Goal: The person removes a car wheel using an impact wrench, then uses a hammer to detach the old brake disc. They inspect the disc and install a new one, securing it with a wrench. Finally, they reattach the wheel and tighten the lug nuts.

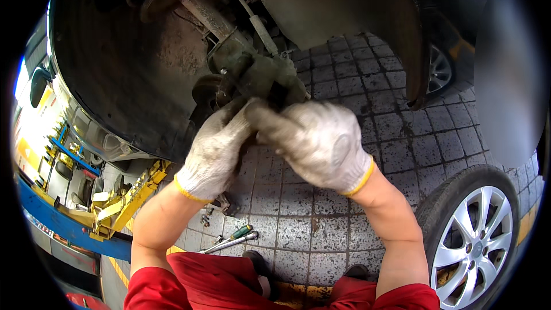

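Note:
My left hand (213, 146) and my right hand (324, 143) wear off-white knit gloves with yellow cuffs. They meet at the lower end of a car's bare wheel hub assembly (247, 72). My left hand is closed against the metal, its fingertips largely hidden. Curled fingers show on my right hand, which is smeared by motion and close beside the left. Whatever lies between the hands is hidden. Above them the dusty strut (209, 17) runs up into the wheel well, with a hose (261, 31) alongside.
A removed wheel (476, 247) with silver spokes is at the right. On the tiled floor (310, 206) lie a green-handled screwdriver (241, 231), a chrome wrench (229, 243) and a dark metal part (225, 204). A blue and yellow lift arm (123, 206) stands left. Another car's wheel (439, 69) shows behind.

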The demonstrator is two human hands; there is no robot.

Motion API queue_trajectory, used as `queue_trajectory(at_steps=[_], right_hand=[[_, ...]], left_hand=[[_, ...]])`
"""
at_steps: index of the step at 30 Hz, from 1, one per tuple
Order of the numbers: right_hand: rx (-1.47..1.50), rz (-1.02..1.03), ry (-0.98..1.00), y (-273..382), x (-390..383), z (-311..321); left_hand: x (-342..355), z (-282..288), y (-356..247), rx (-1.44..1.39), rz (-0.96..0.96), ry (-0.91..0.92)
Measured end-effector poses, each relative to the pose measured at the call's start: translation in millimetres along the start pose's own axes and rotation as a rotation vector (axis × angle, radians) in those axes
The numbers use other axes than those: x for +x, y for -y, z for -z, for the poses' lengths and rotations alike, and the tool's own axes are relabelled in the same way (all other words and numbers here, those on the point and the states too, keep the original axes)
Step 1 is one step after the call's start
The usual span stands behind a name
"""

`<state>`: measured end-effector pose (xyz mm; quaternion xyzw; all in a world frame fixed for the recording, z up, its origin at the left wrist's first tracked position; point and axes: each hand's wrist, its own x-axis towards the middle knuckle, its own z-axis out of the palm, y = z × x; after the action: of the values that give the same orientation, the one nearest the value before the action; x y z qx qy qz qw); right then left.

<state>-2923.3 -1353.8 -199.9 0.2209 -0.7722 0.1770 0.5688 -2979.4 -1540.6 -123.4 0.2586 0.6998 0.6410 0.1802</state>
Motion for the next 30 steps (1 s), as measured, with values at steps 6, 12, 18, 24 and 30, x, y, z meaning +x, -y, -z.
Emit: queue_trajectory(at_steps=[6, 12, 18, 24, 30], right_hand=[[0.168, -0.474, -0.300, -32, 18, -12], [0.400, -0.715, -0.257, -57, 32, -27], [0.316, -0.619, -0.178, -60, 41, -23], [0.024, -0.510, -0.091, -79, 56, -14], [-0.365, -0.502, 0.178, -66, 78, 0]], left_hand=[[73, 50, -25, 0.763, -0.554, -0.320], [154, 78, -27, 1.032, -0.279, -0.095], [167, 92, -14, 1.222, -0.497, 0.061], [172, 78, -14, 1.274, -0.616, 0.124], [182, 91, 0, 1.634, -1.040, -0.041]])
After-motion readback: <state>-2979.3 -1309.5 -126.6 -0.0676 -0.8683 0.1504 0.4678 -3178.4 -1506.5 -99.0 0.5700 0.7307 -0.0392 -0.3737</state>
